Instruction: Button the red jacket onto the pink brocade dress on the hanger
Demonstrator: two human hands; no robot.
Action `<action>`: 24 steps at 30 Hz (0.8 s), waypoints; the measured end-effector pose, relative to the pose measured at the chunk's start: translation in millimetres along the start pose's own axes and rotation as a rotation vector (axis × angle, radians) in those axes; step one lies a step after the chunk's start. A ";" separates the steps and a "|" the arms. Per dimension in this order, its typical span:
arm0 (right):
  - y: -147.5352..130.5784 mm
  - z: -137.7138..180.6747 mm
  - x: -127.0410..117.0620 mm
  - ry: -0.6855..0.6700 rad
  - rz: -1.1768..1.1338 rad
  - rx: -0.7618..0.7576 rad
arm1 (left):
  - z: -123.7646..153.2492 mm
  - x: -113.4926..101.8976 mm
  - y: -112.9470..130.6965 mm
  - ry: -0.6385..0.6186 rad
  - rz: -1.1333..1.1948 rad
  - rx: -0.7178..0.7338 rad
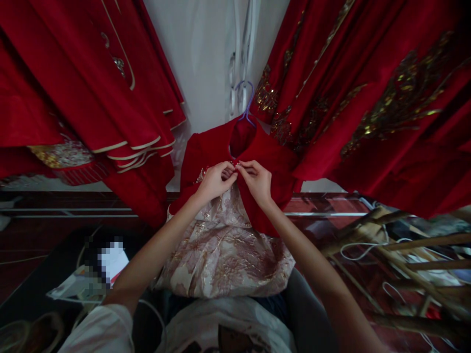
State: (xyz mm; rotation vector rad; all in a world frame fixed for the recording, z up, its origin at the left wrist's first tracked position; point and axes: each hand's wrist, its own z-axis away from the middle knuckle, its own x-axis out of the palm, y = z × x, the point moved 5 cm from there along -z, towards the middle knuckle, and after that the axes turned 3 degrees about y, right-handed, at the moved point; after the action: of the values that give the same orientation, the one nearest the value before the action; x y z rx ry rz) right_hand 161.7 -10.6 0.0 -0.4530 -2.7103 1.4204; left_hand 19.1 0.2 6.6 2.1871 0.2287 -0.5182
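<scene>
A red jacket [202, 144] hangs in front of me on a purple hanger [247, 104], its collar opening toward me. Just below that collar, my left hand [218, 179] and my right hand [256, 179] meet with their fingertips close together. Both hands pinch the jacket's front edges at the neck, where a small, shiny fastening shows between the fingers; its exact kind is hidden. Beaded decoration [201, 175] lies on the jacket beside my left hand. Across my lap spreads a pink and cream brocade cloth [228, 255] with a metallic pattern, reaching up under the jacket front.
Red garments [84, 73] with pale piping hang at left, and red garments with gold sequins [397, 103] at right. A white cabinet [206, 59] stands behind. At lower right is a wooden rack [405, 264] with cords; a dark surface at lower left carries a plastic bag [69, 287].
</scene>
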 end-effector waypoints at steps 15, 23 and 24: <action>18.1 -7.6 -3.8 -0.103 -0.104 0.090 | -10.6 -1.2 10.2 -0.024 -0.286 0.083; 23.2 -13.9 -2.4 -0.173 -0.048 0.076 | -16.1 6.5 10.0 -0.046 -0.303 0.186; 22.6 -12.6 -2.0 -0.178 -0.038 0.061 | -13.9 9.2 8.6 -0.032 -0.293 0.186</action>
State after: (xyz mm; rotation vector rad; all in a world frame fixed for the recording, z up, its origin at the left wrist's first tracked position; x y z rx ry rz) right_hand 171.1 11.0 -10.9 -0.2830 -2.7835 1.6007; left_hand 34.3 5.7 16.3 2.3362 0.5067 -0.7628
